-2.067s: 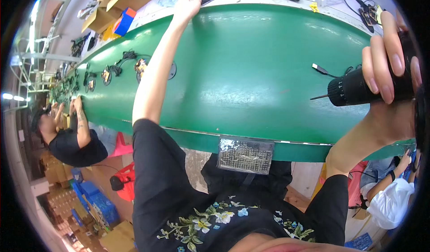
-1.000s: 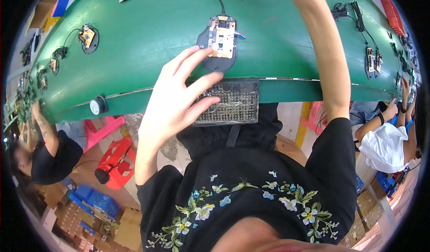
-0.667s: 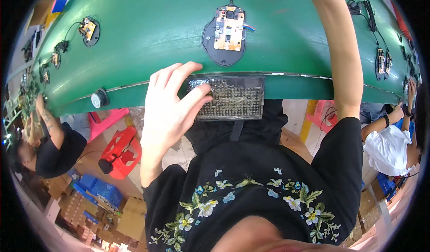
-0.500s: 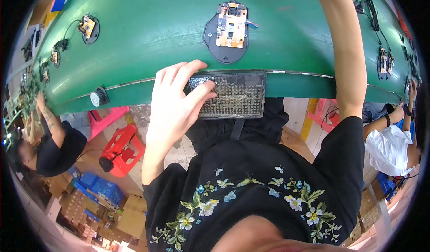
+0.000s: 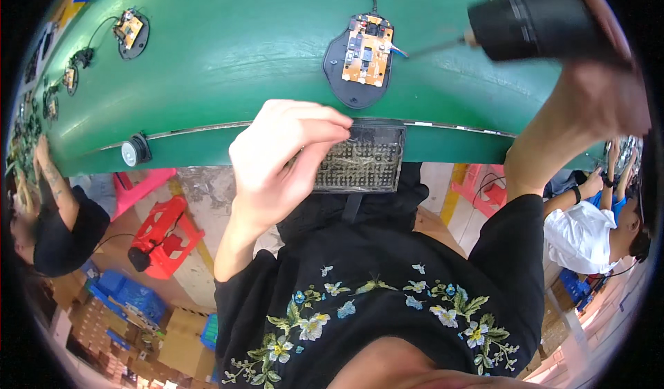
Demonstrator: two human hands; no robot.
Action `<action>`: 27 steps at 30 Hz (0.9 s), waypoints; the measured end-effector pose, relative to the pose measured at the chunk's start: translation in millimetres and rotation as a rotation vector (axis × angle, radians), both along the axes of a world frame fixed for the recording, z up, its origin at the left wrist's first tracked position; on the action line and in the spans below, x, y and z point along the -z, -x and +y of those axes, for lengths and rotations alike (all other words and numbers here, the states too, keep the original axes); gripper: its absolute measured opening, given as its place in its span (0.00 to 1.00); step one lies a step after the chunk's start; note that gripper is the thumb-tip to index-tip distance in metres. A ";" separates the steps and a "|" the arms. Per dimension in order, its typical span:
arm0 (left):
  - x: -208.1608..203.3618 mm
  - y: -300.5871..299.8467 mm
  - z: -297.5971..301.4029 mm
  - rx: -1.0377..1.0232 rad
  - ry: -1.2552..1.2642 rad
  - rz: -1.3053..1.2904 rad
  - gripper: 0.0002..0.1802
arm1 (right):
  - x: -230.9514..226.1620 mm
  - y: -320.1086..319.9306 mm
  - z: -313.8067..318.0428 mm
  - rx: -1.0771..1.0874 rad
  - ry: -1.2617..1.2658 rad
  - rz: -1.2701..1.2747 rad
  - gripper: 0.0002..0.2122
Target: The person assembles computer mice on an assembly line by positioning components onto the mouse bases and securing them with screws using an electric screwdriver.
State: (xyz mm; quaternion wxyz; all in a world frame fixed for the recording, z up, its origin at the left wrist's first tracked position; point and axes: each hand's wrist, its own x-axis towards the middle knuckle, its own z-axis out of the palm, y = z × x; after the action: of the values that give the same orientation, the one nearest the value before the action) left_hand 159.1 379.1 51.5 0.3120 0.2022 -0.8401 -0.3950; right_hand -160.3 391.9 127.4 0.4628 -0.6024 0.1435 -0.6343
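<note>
— So where is the left hand (image 5: 280,161)?

— At the near edge of the green belt (image 5: 228,57), over the left side of a small black tray (image 5: 363,159) of screws fixed under that edge. Its fingers are bent and drawn together, tips dipping into the tray; whether they pinch a screw, I cannot tell.

— And the right hand (image 5: 602,95)?

— Up at the far right, blurred, wrapped around a black electric screwdriver (image 5: 536,22). The thin bit points left toward the open mouse base (image 5: 363,60).

— Where does that lie?

— On the belt, just beyond the tray, an orange circuit board (image 5: 368,43) showing inside the black shell, a cable running off the far end.

— Anything else on the belt?

— More open mouse bases (image 5: 129,31) far left. A co-worker in white (image 5: 584,233) sits at the right, another in black (image 5: 59,230) at the left.
</note>
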 end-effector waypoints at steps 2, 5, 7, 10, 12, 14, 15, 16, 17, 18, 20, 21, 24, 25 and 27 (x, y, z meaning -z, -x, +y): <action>5.3 13.5 -1.5 0.018 -0.118 0.129 0.14 | -2.0 -5.3 5.8 -0.124 0.019 -0.010 0.03; 2.0 17.5 5.4 -0.086 -0.214 0.164 0.13 | 2.3 -19.3 0.5 -0.298 0.040 -0.059 0.02; 4.4 19.6 3.7 -0.113 -0.194 0.136 0.13 | 4.1 -18.5 -7.8 -0.383 0.064 -0.077 0.02; 7.5 20.7 6.3 -0.113 -0.352 0.157 0.15 | 5.4 -17.7 -13.2 -0.494 0.076 -0.113 0.04; 5.6 19.5 5.9 -0.106 -0.320 0.145 0.15 | 8.2 -16.2 -19.8 -0.573 0.098 -0.154 0.05; 4.7 21.0 3.3 -0.093 -0.285 0.136 0.14 | 10.7 -14.0 -23.7 -0.635 0.125 -0.198 0.06; 5.0 22.0 2.1 -0.074 -0.251 0.141 0.14 | 12.1 -14.8 -21.3 -0.615 0.131 -0.210 0.06; 5.8 21.2 1.6 -0.062 -0.214 0.141 0.14 | 11.3 -17.2 -19.5 -0.611 0.135 -0.220 0.06; 6.3 21.2 1.2 -0.069 -0.213 0.143 0.14 | 9.3 -19.6 -17.9 -0.608 0.139 -0.228 0.06; 6.6 21.7 0.7 -0.070 -0.205 0.143 0.15 | 1.0 -21.0 -10.9 -0.537 0.056 -0.123 0.05; 8.6 18.8 0.9 -0.080 -0.202 0.142 0.15 | -19.3 -24.7 6.2 -0.393 -0.112 0.084 0.05; 9.7 17.2 1.3 -0.082 -0.216 0.133 0.15 | -19.6 -27.1 9.4 -0.383 -0.106 0.094 0.05; 11.8 21.0 3.4 -0.067 -0.257 0.142 0.16 | -13.5 -29.8 6.5 -0.409 -0.041 0.039 0.05; 13.3 20.9 3.7 -0.068 -0.284 0.145 0.16 | -10.7 -30.4 4.7 -0.415 -0.028 0.027 0.06; 12.7 21.3 4.9 -0.077 -0.289 0.164 0.15 | -6.9 -30.3 1.1 -0.436 0.004 -0.022 0.06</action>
State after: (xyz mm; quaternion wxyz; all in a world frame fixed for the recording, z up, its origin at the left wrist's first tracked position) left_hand 137.9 384.0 38.8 0.3619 0.2441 -0.7379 -0.5148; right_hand -130.0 393.0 134.3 0.5894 -0.6132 0.0034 -0.5260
